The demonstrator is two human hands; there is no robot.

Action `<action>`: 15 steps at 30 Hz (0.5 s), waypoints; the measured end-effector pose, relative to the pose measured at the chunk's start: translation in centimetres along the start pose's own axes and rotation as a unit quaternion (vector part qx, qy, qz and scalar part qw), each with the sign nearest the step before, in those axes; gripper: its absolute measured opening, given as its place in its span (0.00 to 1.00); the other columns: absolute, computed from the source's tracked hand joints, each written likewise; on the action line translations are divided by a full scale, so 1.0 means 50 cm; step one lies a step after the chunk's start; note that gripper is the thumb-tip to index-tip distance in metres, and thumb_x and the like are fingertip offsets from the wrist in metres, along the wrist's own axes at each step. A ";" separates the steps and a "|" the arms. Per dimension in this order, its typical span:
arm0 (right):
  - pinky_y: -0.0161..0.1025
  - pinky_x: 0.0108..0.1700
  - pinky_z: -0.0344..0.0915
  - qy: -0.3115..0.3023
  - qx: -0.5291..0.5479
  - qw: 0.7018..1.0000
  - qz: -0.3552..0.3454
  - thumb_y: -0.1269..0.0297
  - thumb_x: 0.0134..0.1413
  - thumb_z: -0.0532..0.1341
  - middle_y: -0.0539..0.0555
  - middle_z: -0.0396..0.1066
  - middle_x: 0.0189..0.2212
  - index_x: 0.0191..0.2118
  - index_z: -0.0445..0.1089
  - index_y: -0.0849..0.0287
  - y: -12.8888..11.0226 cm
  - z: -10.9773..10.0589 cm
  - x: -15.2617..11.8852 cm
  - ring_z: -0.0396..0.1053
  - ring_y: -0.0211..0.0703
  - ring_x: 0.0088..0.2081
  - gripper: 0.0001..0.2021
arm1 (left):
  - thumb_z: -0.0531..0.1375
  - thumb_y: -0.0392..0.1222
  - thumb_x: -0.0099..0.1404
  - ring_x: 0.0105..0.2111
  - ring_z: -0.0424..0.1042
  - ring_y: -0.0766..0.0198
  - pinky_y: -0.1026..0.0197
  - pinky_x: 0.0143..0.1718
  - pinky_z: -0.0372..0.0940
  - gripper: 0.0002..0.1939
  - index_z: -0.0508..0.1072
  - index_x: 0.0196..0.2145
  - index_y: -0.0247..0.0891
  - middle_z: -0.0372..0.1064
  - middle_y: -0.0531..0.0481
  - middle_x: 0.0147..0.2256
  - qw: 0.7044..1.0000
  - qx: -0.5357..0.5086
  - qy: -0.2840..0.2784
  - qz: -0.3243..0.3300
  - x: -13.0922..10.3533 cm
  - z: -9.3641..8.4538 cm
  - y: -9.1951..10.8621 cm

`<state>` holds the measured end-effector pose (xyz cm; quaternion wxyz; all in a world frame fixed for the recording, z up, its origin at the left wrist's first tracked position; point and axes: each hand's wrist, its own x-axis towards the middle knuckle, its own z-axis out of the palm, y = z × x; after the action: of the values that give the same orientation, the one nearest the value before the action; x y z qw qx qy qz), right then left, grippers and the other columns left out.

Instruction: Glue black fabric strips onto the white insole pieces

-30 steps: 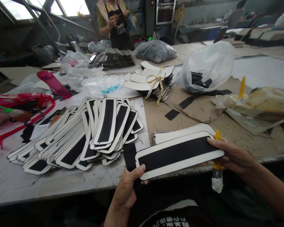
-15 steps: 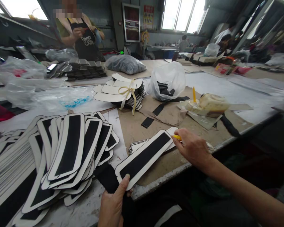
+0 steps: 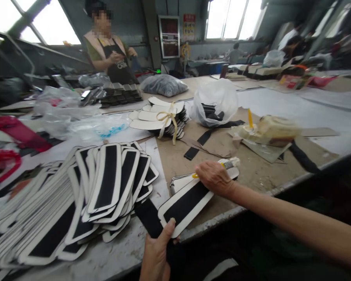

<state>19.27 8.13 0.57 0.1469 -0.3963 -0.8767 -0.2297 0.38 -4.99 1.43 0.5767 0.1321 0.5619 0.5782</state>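
My left hand (image 3: pixel 159 249) pinches the near end of a long white panel (image 3: pixel 184 208) with a black strip down its middle, thumb on top. The panel slants over the table edge, its far end beneath my right arm. A yellow-handled brush (image 3: pixel 228 165) is gripped in my right hand (image 3: pixel 215 177), above the far part of the panel; its pale bristle end points right. Behind the panel lies a small stack of white pieces (image 3: pixel 179 181). A loose black strip (image 3: pixel 148 216) rests beside my left hand. To the left spreads a big pile of similar panels (image 3: pixel 105 179).
Beyond the panel are a tied bundle of white pieces (image 3: pixel 160 115), a plastic bag with black pieces (image 3: pixel 213 103), and a glue-smeared container (image 3: pixel 276 128) with a yellow stick (image 3: pixel 250 118). A co-worker (image 3: pixel 114 54) stands across the table. The table's edge (image 3: pixel 222 214) runs along the near side.
My right hand with the brush has moved left over the panel from its far end, and the brush's bristle end now shows. The view has shifted left. My left hand still holds the panel.
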 end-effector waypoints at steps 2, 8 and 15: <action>0.41 0.33 0.50 -0.020 -0.041 0.999 -0.002 0.74 0.57 0.53 0.55 0.66 0.28 0.39 0.68 0.61 0.031 -0.008 -0.007 0.60 0.48 0.31 0.08 | 0.69 0.42 0.46 0.22 0.62 0.67 0.66 0.21 0.59 0.17 0.70 0.32 0.33 0.66 0.52 0.25 0.999 -0.026 -0.027 -0.005 -0.011 -0.008 0.009; 0.43 0.31 0.51 -0.018 -0.133 0.989 0.059 0.66 0.56 0.55 0.58 0.65 0.26 0.37 0.68 0.60 0.128 -0.013 -0.025 0.61 0.51 0.31 0.07 | 0.68 0.42 0.50 0.20 0.57 0.71 0.67 0.18 0.55 0.13 0.68 0.27 0.34 0.62 0.55 0.24 0.997 -0.051 -0.003 0.059 -0.020 -0.051 0.072; 0.41 0.35 0.56 0.017 -0.128 0.982 0.138 0.64 0.55 0.55 0.61 0.68 0.32 0.43 0.65 0.62 0.161 -0.048 -0.025 0.65 0.51 0.35 0.11 | 0.70 0.34 0.43 0.24 0.63 0.68 0.68 0.19 0.62 0.18 0.72 0.34 0.35 0.68 0.52 0.31 0.951 -0.082 0.181 0.236 0.035 -0.122 0.221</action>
<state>26.41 10.78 4.38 0.1397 -0.5250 -0.7742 -0.3246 -10.78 -3.34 7.40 0.3210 0.1065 0.5600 0.7563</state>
